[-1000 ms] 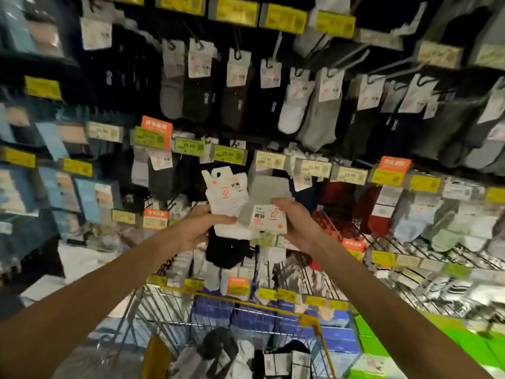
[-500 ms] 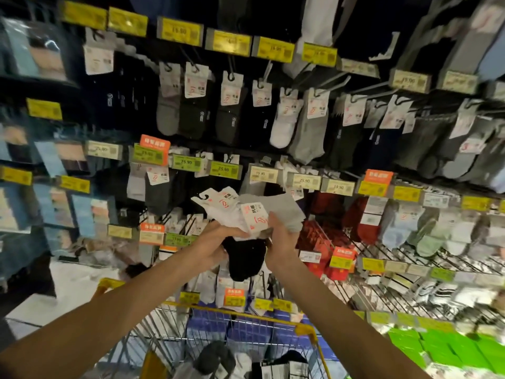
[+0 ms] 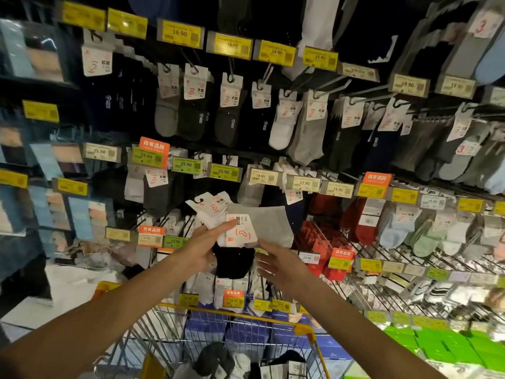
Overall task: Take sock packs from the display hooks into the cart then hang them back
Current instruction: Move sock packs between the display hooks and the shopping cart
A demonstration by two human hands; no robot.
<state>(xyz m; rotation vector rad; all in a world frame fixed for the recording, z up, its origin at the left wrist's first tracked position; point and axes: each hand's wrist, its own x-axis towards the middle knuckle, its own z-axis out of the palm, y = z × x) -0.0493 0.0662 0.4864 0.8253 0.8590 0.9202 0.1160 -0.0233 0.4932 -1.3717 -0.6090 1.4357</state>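
L hand (image 3: pixel 202 250) holds sock packs (image 3: pixel 243 231), black one (image 3: pixel 232 265) part-hidden.

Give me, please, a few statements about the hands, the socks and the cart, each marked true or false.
1. The left hand holds a bundle of sock packs. True.
2. The right hand grips a red sock pack. False: its fingers are spread straight and hold nothing.
3. The cart is empty. False: socks lie in it.
4. The cart has a yellow rim. True.
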